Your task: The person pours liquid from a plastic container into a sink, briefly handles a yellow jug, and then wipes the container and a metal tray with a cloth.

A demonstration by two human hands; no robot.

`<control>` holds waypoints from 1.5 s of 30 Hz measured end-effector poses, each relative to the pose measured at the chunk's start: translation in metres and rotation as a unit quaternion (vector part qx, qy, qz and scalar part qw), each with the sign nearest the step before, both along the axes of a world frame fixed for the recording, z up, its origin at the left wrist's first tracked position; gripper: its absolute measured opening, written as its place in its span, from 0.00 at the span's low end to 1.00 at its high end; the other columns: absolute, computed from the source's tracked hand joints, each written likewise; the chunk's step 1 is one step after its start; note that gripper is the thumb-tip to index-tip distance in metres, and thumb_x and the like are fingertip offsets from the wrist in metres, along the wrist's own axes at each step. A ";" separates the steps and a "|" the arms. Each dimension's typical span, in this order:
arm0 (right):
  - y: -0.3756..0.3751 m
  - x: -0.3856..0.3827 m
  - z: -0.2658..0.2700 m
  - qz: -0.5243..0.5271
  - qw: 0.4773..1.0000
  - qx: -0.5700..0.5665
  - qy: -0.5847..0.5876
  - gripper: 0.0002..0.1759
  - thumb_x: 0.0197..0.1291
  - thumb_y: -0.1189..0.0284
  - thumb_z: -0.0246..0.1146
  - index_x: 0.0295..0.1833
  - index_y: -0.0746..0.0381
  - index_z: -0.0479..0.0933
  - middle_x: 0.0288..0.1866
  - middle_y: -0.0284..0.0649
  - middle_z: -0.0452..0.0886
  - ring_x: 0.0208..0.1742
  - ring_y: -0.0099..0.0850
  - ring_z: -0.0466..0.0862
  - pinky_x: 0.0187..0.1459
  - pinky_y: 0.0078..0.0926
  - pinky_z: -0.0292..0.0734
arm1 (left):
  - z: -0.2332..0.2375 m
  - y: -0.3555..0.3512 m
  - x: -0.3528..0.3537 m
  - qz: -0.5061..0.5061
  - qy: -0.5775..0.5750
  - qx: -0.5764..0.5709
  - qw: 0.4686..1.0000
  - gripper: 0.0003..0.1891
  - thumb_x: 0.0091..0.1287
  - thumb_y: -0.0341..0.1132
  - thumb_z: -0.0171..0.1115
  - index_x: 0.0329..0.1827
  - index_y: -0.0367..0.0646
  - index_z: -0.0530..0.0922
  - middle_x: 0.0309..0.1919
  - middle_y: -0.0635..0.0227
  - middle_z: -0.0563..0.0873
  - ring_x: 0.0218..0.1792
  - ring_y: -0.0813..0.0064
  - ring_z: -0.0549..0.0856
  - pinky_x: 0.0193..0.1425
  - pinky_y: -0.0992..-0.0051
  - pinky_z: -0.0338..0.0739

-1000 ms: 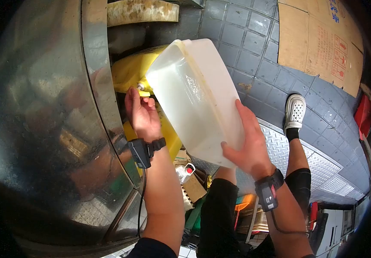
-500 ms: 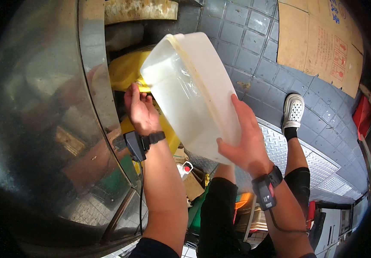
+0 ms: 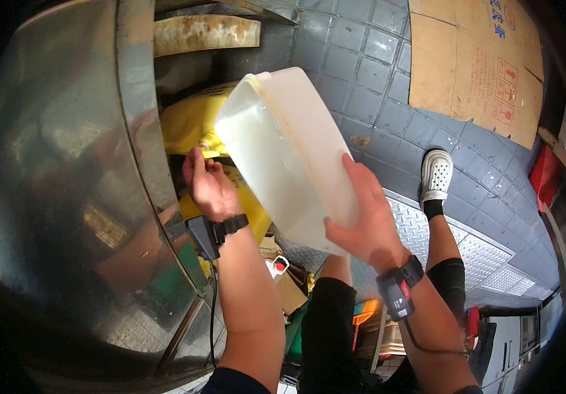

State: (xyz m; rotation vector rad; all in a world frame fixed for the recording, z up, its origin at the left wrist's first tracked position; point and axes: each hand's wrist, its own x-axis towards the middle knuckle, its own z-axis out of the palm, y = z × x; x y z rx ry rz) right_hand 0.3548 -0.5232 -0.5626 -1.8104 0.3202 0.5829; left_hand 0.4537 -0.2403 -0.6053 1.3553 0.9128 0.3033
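A white, translucent plastic tub [image 3: 283, 157] is tilted, its opening facing left and toward me. My right hand [image 3: 365, 220] grips its lower right side, thumb at the rim and fingers along the outer wall. Left of the tub, the fingers of my left hand [image 3: 211, 184] are closed on a small yellow tap [image 3: 209, 154]. This tap sits at the neck of a yellow container [image 3: 191, 121], partly hidden behind the tub. Below it is more yellow plastic [image 3: 247, 203]. Whether liquid runs from the tap cannot be made out.
A large shiny metal panel [image 3: 60, 171] fills the left side. Flattened cardboard [image 3: 473, 65] lies on the grey tiled floor [image 3: 388, 85] at upper right. Metal tread plates [image 3: 421, 226] are beside my foot in a white clog [image 3: 437, 176]. A red object [image 3: 544, 176] stands far right.
The tub and both hands appear slightly lower and further left in view, as does the background. My grips on the tub and the yellow tap look unchanged.
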 end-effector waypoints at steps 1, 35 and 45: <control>-0.001 -0.002 0.000 0.006 1.000 0.004 0.004 0.56 0.46 0.67 0.75 0.84 0.58 0.60 0.76 0.67 0.66 0.76 0.63 0.70 0.75 0.49 0.69 | -0.001 -0.003 -0.002 0.012 0.004 0.017 1.000 0.08 0.75 0.35 0.68 0.50 0.45 0.80 0.34 0.79 0.80 0.32 0.86 0.72 0.39 0.81 0.67; 0.003 0.006 0.003 0.015 1.000 0.011 0.012 0.55 0.48 0.73 0.73 0.84 0.61 0.57 0.77 0.58 0.67 0.78 0.54 0.69 0.77 0.43 0.67 | -0.011 -0.017 0.003 0.045 0.047 0.104 0.992 0.09 0.78 0.39 0.64 0.52 0.45 0.79 0.35 0.78 0.75 0.34 0.83 0.70 0.39 0.78 0.64; -0.068 -0.035 0.011 -0.060 0.982 0.133 0.119 0.54 0.55 0.75 0.67 0.87 0.60 0.51 0.83 0.55 0.62 0.84 0.46 0.64 0.81 0.40 0.59 | 0.086 -0.102 -0.117 -0.011 0.183 0.161 0.970 0.29 0.79 0.61 0.52 0.64 0.43 0.73 0.51 0.66 0.78 0.56 0.70 0.76 0.65 0.65 0.67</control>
